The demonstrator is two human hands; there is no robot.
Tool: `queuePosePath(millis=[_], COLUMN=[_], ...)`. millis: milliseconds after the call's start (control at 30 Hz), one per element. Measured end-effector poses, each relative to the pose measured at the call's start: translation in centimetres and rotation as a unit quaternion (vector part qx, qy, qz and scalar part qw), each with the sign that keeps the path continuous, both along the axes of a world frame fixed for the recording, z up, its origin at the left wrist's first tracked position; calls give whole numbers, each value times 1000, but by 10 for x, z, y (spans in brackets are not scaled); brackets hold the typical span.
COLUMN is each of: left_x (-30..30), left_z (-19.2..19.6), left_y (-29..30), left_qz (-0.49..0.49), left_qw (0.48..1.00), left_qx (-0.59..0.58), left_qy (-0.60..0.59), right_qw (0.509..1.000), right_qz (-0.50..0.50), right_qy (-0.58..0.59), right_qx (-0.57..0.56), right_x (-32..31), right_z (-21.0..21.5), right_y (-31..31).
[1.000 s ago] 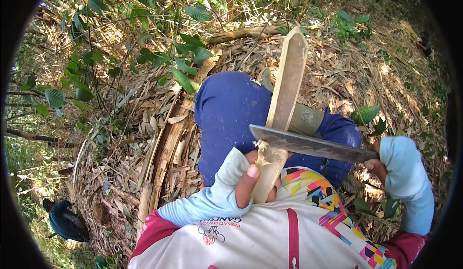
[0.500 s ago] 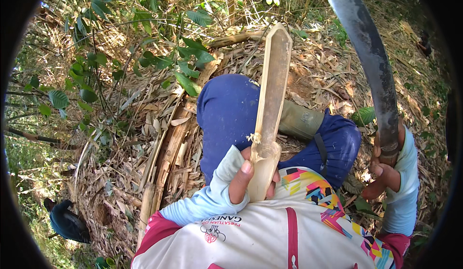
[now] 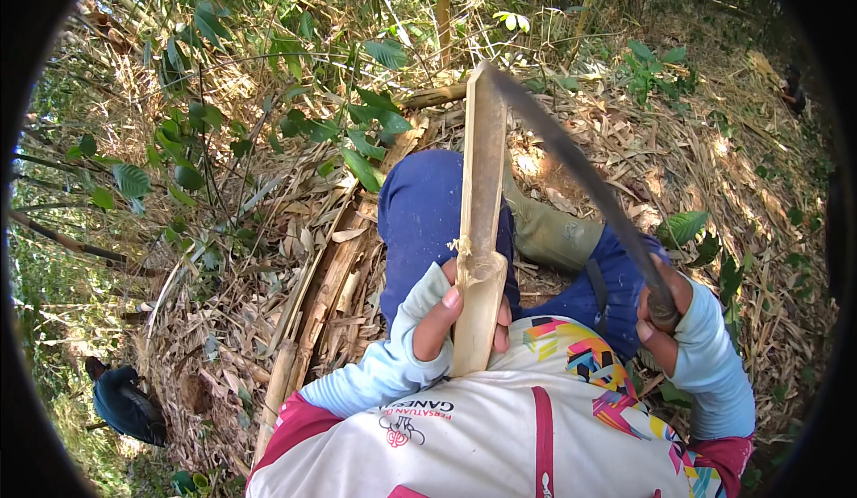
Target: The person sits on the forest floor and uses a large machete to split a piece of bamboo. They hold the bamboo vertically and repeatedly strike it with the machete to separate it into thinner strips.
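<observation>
My left hand (image 3: 455,312) is closed round the lower end of a split bamboo piece (image 3: 483,181), which stands nearly upright in front of my body. A node crosses the piece just above my fingers, and pale shavings cling to its left edge there. The piece's far end tapers to a point. My right hand (image 3: 665,315) grips the handle of a machete (image 3: 585,172) with a long curved dark blade. The blade slants up and left, seen almost edge-on and blurred. Its tip comes beside the bamboo's pointed end; whether they touch I cannot tell.
Dry leaves and bamboo litter (image 3: 223,319) cover the ground. A split log (image 3: 326,275) lies left of my blue-trousered knee (image 3: 420,203). Leafy plants (image 3: 192,141) grow at the left. A person in dark clothing (image 3: 129,400) is at the lower left.
The machete has swung left from the far right, its blade turning edge-on, its tip now by the bamboo's end. My right hand moved left with it. The bamboo tilts slightly further left.
</observation>
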State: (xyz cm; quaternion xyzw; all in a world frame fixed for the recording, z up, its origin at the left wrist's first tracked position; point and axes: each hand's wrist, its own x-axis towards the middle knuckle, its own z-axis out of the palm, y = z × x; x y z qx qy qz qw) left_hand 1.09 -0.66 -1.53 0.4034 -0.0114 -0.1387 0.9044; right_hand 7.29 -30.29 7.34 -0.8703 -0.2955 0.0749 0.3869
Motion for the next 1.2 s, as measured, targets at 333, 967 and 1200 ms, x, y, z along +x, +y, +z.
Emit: queuePosePath(millis=[333, 967, 1200], left_x=[0, -7, -8], left_z=[-22, -8, 1], left_y=[-4, -18, -21], left_qz=[-36, -83, -116], left_qw=[985, 996, 988], left_qx=[-138, 8, 59], left_qy=[-102, -11, 78], right_qw=[961, 955, 940], right_qz=[131, 108, 102], right_qy=[-149, -79, -21], right_qx=[-190, -265, -324], right_x=[14, 30, 31], right_z=[8, 18, 15], right_y=[22, 29, 18])
